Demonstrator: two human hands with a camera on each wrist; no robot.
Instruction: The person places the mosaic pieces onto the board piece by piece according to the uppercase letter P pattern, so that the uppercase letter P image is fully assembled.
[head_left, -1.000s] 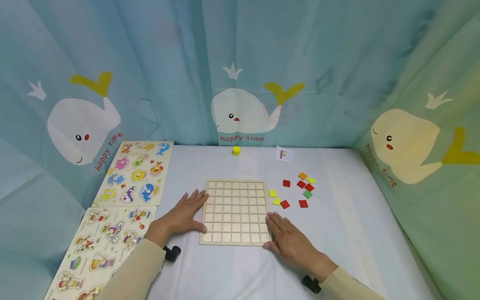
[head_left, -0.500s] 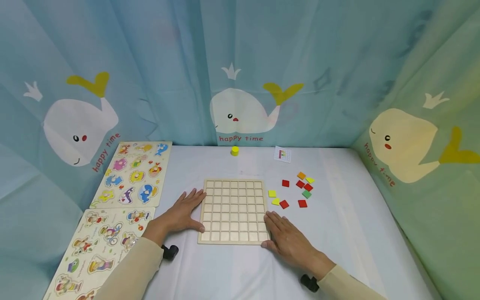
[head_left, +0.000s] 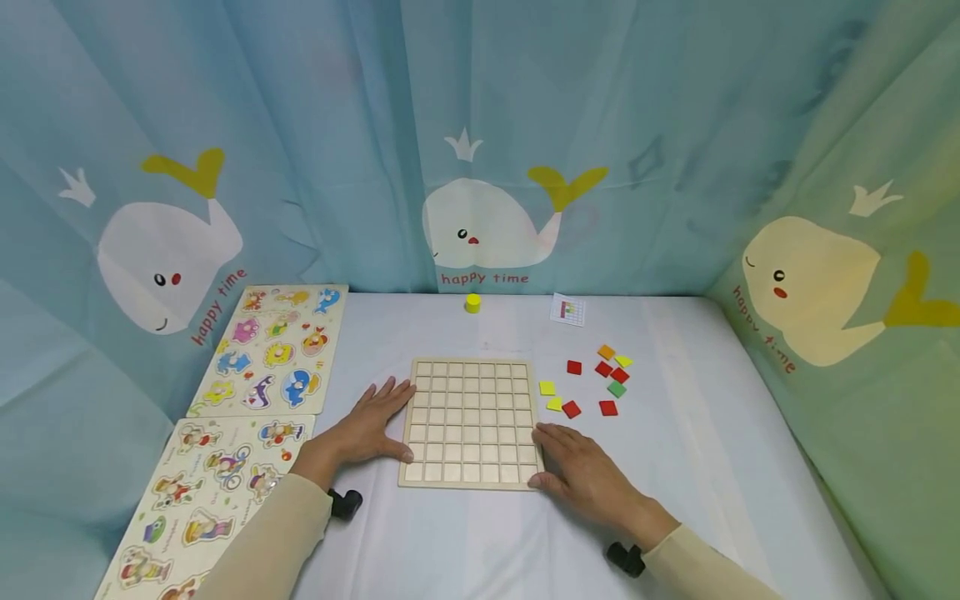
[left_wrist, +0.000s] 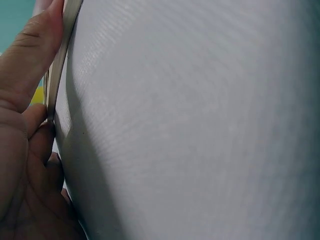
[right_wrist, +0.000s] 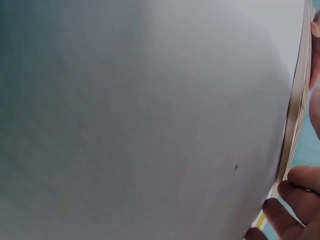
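Note:
A square wooden grid board (head_left: 471, 423) lies flat on the white-covered table, its cells bare. My left hand (head_left: 358, 433) rests at the board's left side, fingertips and thumb touching the rim. On the opposite side my right hand (head_left: 588, 479) has its fingers at the lower right edge and its thumb by the near corner. The left wrist view shows the thumb (left_wrist: 30, 55) against the board's edge (left_wrist: 60, 65). In the right wrist view, fingers (right_wrist: 300, 200) sit close beside the board's side (right_wrist: 296, 110). Neither hand grips anything.
Right of the board lie several small tiles, among them red (head_left: 608, 408), yellow (head_left: 547, 388), orange (head_left: 606, 352) and green (head_left: 617, 389). Behind stand a yellow cylinder (head_left: 472, 304) and a printed pattern card (head_left: 567, 310). Two picture puzzle boards (head_left: 258, 333) lie at left. Whale-print curtains (head_left: 337, 167) surround the table.
My right hand has shifted slightly to the right, its thumb moving a little along the board's near corner. My left hand, the board and the tiles stay put; the head view sways slightly.

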